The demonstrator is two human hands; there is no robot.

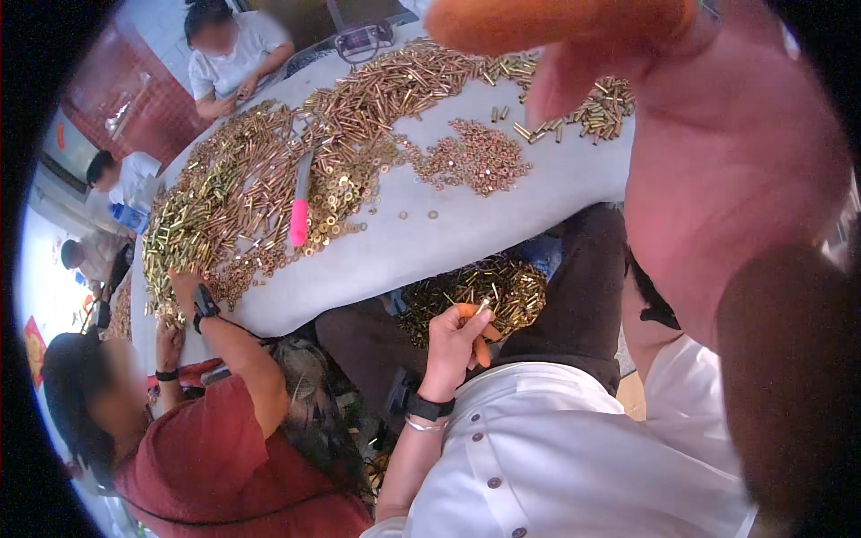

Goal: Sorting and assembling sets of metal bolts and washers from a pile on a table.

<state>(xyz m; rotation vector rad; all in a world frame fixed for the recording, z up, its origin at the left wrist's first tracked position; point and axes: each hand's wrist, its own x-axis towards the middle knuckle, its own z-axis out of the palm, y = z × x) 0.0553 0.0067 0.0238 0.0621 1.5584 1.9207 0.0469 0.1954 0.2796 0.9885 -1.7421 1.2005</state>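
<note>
My left hand point(456, 345) is closed in a pinch above my lap, thumb against forefinger, with a small shiny metal piece point(484, 306) at the tips. Orange finger covers show on some of its fingers. Just beyond it, between my knees and below the table edge, lies a heap of short brass-coloured metal sleeves point(475, 285). My right hand point(735, 170) is raised very close to the camera, large and blurred at the upper right. One finger wears an orange cover; its other fingers are mostly cut off or hidden, and nothing held shows.
The pale-covered table point(404, 242) bears a long heap of metal sleeves point(233, 179), a pile of nuts point(475, 157), washers point(336, 202) and a pink-handled blade point(300, 206). Close on my left, a person in red point(215, 439) reaches into the heap. Several others sit farther off.
</note>
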